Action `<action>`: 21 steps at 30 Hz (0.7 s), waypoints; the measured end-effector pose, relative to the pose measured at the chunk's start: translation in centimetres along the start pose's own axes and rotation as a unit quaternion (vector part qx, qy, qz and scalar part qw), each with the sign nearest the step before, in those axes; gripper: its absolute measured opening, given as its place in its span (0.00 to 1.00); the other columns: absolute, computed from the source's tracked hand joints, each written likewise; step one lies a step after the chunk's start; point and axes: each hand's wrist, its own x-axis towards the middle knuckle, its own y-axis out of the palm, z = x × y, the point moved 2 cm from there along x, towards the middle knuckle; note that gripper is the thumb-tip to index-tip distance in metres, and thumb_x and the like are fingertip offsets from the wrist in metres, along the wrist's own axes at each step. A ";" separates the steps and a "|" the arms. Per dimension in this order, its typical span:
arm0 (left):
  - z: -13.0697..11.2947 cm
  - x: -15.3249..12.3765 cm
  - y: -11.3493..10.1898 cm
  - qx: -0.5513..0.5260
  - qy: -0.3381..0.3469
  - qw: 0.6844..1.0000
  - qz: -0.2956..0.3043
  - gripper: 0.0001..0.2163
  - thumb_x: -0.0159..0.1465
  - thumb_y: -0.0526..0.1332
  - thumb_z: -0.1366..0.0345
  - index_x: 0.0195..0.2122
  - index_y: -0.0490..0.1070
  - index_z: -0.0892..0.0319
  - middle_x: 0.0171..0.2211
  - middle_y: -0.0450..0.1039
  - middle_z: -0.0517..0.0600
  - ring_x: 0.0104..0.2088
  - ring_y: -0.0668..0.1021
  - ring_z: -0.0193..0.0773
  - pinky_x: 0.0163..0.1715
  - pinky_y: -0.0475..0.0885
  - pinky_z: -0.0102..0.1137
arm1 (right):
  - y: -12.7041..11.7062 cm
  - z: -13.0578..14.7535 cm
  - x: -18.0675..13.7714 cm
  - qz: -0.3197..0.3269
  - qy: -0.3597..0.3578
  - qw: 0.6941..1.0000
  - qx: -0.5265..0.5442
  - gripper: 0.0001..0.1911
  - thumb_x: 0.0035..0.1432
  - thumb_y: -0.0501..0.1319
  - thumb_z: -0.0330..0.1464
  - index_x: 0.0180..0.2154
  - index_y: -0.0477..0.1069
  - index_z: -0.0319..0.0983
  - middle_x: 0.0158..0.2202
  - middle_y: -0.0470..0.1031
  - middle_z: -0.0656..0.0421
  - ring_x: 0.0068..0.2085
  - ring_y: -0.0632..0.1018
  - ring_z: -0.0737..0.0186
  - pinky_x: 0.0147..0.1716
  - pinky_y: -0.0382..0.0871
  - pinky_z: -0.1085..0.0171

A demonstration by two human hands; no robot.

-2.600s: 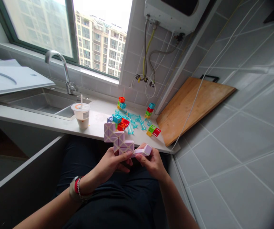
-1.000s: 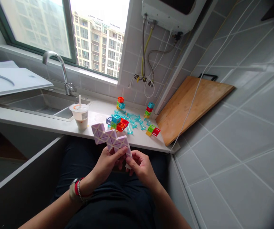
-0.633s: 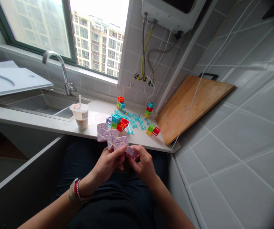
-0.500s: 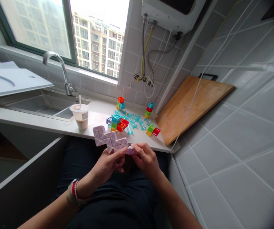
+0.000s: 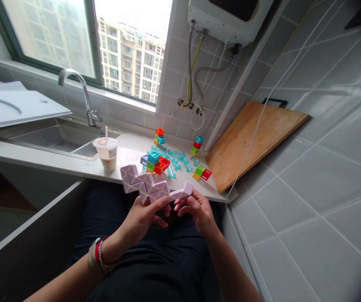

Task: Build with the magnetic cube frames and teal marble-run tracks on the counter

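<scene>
A lilac and white snake puzzle (image 5: 147,184) made of hinged wedges is held up in front of the counter's edge. My left hand (image 5: 150,212) grips its middle from below, thumb laid along the front. The puzzle's left part is folded into a zigzag, and its right end sticks out with the last wedges turned upward. Just under that right end, my right hand (image 5: 199,209) has its fingers loosely curled and apart. A fingertip is close to the end piece; I cannot tell whether it touches.
On the white counter (image 5: 125,147) stand a lidded drink cup (image 5: 107,157) with a straw, colourful block stacks (image 5: 155,162) and clear teal connecting pieces (image 5: 177,157). A sink (image 5: 54,136) lies left. A wooden board (image 5: 255,138) leans on the right wall; a white cord (image 5: 255,130) hangs before it.
The right end of the snake puzzle has swung out and up. My right hand has loosened its pinch and dropped slightly to the right. My left hand keeps its hold.
</scene>
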 end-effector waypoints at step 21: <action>0.6 -0.3 -0.4 0.119 0.043 0.992 -0.008 0.19 0.58 0.74 0.54 0.41 0.77 0.65 0.25 0.75 0.47 0.25 0.77 0.34 0.21 0.81 0.28 | 3.2 1.7 0.3 -0.127 0.016 0.980 -0.152 0.21 0.56 0.72 0.46 0.27 0.69 0.38 0.20 0.65 0.66 0.23 0.63 0.70 0.21 0.56 0.69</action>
